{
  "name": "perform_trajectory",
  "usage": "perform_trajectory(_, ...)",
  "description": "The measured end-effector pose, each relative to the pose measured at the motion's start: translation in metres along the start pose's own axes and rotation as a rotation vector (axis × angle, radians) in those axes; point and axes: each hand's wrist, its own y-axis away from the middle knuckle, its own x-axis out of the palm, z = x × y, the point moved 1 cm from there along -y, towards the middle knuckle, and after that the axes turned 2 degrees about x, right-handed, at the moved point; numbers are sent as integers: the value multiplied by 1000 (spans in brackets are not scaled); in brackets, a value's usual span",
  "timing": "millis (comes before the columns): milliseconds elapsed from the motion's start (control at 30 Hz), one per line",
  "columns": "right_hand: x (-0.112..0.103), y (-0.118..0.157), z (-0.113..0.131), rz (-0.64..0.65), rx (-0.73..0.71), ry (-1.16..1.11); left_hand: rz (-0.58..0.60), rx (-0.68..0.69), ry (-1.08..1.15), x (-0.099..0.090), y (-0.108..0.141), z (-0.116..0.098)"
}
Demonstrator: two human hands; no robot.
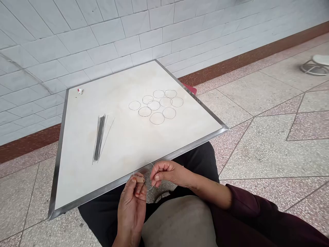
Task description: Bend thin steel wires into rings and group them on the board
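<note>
Low in front of my body, near the table's front edge, both hands hold a thin wire ring. My left hand is closed, pinching the ring's left side between thumb and fingers. A tan wrap is around one of its fingers. On the ring's right side, my right hand is closed with thumb and fingertips together on the wire. Several similar wire rings lie flat on the table, some overlapping. Left of them is a bundle of straight wires, with one wire apart at an angle.
The white table has a metal edge strip and stands against a white tiled wall. A small red and white object lies at its far left corner. A white-topped stool stands on the floor at far right.
</note>
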Motion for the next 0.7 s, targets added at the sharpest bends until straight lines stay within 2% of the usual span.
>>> perform_trajectory(133,-2,-1,-1,-88,3,-11,-3,-3,-20,-1,-3,0)
perform_trajectory(267,-2,-1,-1,-86,-3,4,13,10,-51,-4,-6,1)
perform_trajectory(433,0,1,5,-74,60,52,27,23,-84,-6,-6,1)
perform_trajectory(600,0,4,10,-158,48,27,59,31,-117,-5,-3,2)
perform_trajectory(700,0,4,9,-181,14,85,77,20,-130,-4,-1,3)
